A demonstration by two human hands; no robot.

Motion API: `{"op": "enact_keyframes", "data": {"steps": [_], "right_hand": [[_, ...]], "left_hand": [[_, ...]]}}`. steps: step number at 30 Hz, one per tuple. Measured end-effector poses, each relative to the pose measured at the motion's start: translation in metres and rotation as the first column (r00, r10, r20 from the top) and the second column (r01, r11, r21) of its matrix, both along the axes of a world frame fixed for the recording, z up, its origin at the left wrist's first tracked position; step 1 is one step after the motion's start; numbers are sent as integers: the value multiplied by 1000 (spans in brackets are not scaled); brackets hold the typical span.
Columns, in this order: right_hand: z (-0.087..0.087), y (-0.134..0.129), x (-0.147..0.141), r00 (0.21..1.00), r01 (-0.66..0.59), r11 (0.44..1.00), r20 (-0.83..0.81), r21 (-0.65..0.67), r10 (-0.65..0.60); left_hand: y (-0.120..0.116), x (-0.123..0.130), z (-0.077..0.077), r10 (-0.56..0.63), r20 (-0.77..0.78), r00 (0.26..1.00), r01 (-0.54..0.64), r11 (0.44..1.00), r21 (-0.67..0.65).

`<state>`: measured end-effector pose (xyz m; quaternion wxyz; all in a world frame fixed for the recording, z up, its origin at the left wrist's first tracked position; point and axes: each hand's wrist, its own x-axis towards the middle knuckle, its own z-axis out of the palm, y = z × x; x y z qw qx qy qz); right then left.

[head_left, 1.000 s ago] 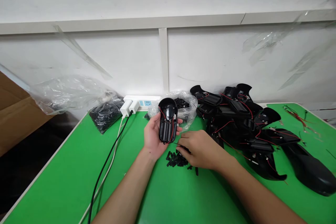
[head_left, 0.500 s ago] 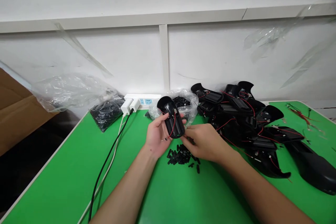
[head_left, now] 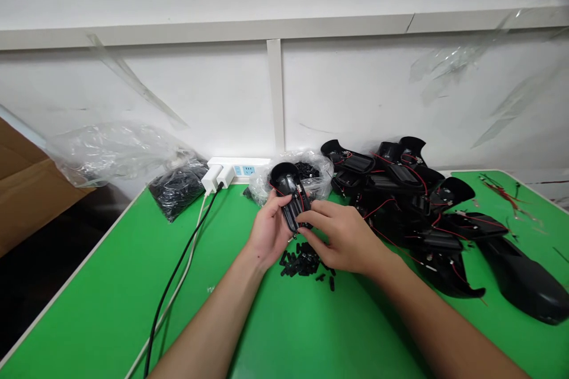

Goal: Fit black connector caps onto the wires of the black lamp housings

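My left hand point(head_left: 269, 230) is wrapped round a black plastic housing point(head_left: 291, 208) with a curved top end and a thin red wire. The fingers of my right hand point(head_left: 338, 231) are bent together at the housing's lower right side; whatever they pinch there is too small to make out. Below the housing, small black parts point(head_left: 302, 262) lie in a loose pile on the green table point(head_left: 284, 337). Behind it sits an open clear bag point(head_left: 323, 183) of small black pieces.
Several black housings with red wires point(head_left: 400, 183) are heaped at the right, beside a large black shell point(head_left: 527, 278). Loose wires point(head_left: 507, 194) lie farther right. At the left are a power strip point(head_left: 242, 170), cables, a filled bag point(head_left: 178, 189) and a cardboard box point(head_left: 24, 183).
My right hand has come up over the housing's lower right side, with its fingers now in front of it. The housing has tilted slightly in my left hand.
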<state>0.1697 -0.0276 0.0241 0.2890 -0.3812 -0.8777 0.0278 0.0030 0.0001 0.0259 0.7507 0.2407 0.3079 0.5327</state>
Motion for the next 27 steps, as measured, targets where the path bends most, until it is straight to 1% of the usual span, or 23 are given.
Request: {"op": "enact_keyframes", "data": {"steps": [3, 5, 7, 9, 11, 12, 13, 15, 17, 20, 24, 27], "right_hand": [[1, 2, 2, 1000, -27, 1000, 13, 1, 27], [1, 4, 1, 999, -38, 999, -30, -1, 38], [-1, 5, -1, 989, -42, 999, -145, -3, 41], [-4, 5, -5, 956, -40, 999, -291, 12, 41], [-6, 4, -9, 914, -30, 998, -403, 48, 47], [-7, 3, -11, 900, -29, 997, -433, 66, 55], [-7, 2, -13, 894, -31, 996, -443, 84, 66], [-6, -1, -15, 906, -48, 992, -412, 120, 94], [-3, -4, -15, 925, -81, 985, -358, 154, 132], [1, -7, -15, 923, -110, 980, -348, 164, 162], [1, -7, -15, 909, -91, 985, -392, 145, 142], [-1, -6, -12, 919, -89, 988, -372, 124, 130]], "left_hand": [[0, 0, 1, -17, -6, 1000, 17, 1000, 6], [1, -1, 0, -24, -10, 1000, 24, 1000, 12], [2, -2, -1, -12, -15, 1000, 12, 1000, 20], [2, -3, -3, 9, -34, 999, -8, 999, 38], [0, -2, -5, 23, -83, 996, -17, 997, 78], [-1, -1, -6, 29, -118, 993, -15, 993, 115], [-2, -1, -8, 38, -156, 987, -11, 986, 167], [-3, 1, -11, 68, -227, 971, -6, 965, 263], [-3, 3, -14, 105, -280, 954, -15, 952, 305], [-1, 4, -16, 145, -300, 943, -63, 962, 267], [2, 6, -12, 196, -240, 951, -174, 979, 107], [3, 6, -8, 171, -209, 963, -162, 985, 60]]}}
